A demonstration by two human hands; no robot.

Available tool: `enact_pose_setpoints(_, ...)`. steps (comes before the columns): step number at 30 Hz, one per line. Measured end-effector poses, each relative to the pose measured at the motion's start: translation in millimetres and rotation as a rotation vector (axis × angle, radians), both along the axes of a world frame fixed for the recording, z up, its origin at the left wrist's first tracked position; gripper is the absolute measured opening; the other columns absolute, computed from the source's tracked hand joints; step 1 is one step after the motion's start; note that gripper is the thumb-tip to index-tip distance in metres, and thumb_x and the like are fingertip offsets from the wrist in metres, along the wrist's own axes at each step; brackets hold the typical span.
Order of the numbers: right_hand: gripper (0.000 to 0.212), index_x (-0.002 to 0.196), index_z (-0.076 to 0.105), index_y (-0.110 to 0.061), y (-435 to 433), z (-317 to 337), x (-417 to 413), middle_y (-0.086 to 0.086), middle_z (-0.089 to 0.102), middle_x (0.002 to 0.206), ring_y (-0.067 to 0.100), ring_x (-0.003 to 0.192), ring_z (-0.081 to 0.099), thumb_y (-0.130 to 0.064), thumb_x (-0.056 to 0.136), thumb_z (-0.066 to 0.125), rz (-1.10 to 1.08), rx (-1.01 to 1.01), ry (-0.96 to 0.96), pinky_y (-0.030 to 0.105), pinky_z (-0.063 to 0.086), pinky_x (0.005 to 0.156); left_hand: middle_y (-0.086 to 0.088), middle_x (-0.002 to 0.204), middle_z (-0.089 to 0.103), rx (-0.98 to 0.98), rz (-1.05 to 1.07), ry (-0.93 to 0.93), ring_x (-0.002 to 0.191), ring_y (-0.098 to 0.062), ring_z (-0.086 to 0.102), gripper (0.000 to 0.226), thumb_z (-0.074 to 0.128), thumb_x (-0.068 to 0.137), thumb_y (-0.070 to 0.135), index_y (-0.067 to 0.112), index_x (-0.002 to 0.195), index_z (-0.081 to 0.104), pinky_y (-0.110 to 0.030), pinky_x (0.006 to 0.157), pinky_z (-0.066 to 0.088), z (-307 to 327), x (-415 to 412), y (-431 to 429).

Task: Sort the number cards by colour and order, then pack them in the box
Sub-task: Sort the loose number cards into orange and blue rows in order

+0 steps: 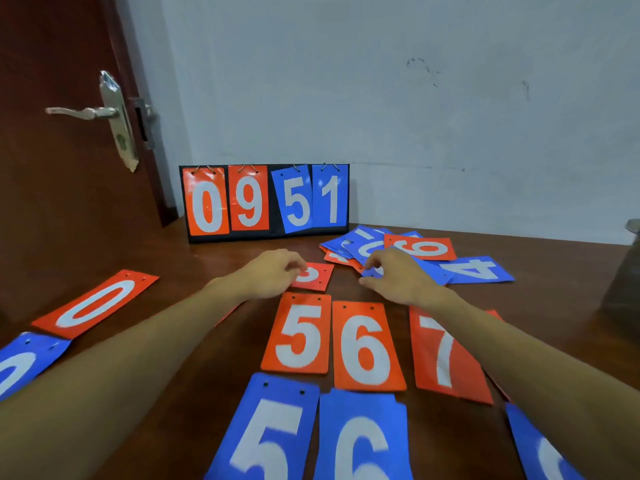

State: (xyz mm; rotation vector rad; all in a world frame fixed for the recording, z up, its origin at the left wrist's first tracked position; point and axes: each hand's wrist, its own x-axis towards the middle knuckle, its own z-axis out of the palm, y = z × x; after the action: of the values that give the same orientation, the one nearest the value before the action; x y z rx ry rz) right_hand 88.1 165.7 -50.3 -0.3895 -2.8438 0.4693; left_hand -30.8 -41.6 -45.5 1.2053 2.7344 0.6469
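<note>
Red cards 5, 6 and 7 lie in a row on the brown table. Blue cards 5 and 6 lie in front of them. My left hand holds the near end of a small-looking red card behind the red 5. My right hand pinches the edge of a blue card at the loose pile of mixed red and blue cards. A blue 4 lies at the pile's right.
A black scoreboard stand showing 0 9 5 1 leans against the wall. A red 0 and a blue 0 lie at the left. Another blue card sits bottom right. A dark object stands at the right edge. A door is left.
</note>
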Motion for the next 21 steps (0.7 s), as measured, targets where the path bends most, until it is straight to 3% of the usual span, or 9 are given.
enact_pose_setpoints(5,0.060,0.131,0.050,-0.014,30,-12,-42,0.006,0.048,0.137,0.021,0.126,0.044,-0.051,0.085,0.060,-0.032,-0.025,-0.025,0.033,0.037,0.103,0.000,0.151,0.031,-0.148,-0.028,-0.187,0.137,-0.019,0.029,0.056,0.056,0.092,0.032,0.027,0.144,0.034,-0.036,0.109,0.028,-13,-46,28)
enact_pose_setpoints(8,0.073,0.136,0.044,-0.012,34,-18,-58,0.007,0.048,0.140,0.025,0.126,0.046,-0.062,0.083,0.053,-0.075,0.040,-0.089,0.038,0.040,0.102,-0.001,0.148,0.030,-0.209,-0.017,-0.049,0.136,-0.022,0.026,0.059,0.057,0.090,0.038,0.030,0.144,0.033,-0.044,0.111,0.024,-19,-62,40)
enact_pose_setpoints(13,0.054,0.118,0.057,-0.014,29,-17,-60,0.007,0.063,0.116,0.023,0.103,0.058,-0.058,0.087,0.050,-0.081,0.245,-0.090,0.033,0.049,0.084,-0.010,0.135,0.035,-0.262,0.096,0.105,0.129,-0.030,0.029,0.064,0.063,0.083,0.047,0.027,0.139,0.040,-0.047,0.106,0.024,-17,-72,48)
enact_pose_setpoints(17,0.037,0.105,0.063,-0.013,18,-5,-58,0.008,0.064,0.103,0.023,0.092,0.059,-0.044,0.094,0.045,-0.015,0.351,-0.074,0.032,0.046,0.072,-0.010,0.118,0.055,-0.012,0.217,0.098,0.100,-0.024,0.057,0.046,0.073,0.079,0.034,0.012,0.117,0.059,-0.042,0.090,0.049,-5,-74,36)
enact_pose_setpoints(21,0.029,0.097,0.063,-0.008,14,3,-54,0.013,0.065,0.098,0.025,0.086,0.058,-0.024,0.096,0.040,-0.030,0.275,-0.013,0.034,0.045,0.066,-0.008,0.101,0.065,0.150,0.356,0.153,0.082,-0.023,0.063,0.023,0.062,0.089,0.026,0.013,0.106,0.055,-0.037,0.071,0.055,14,-67,21)
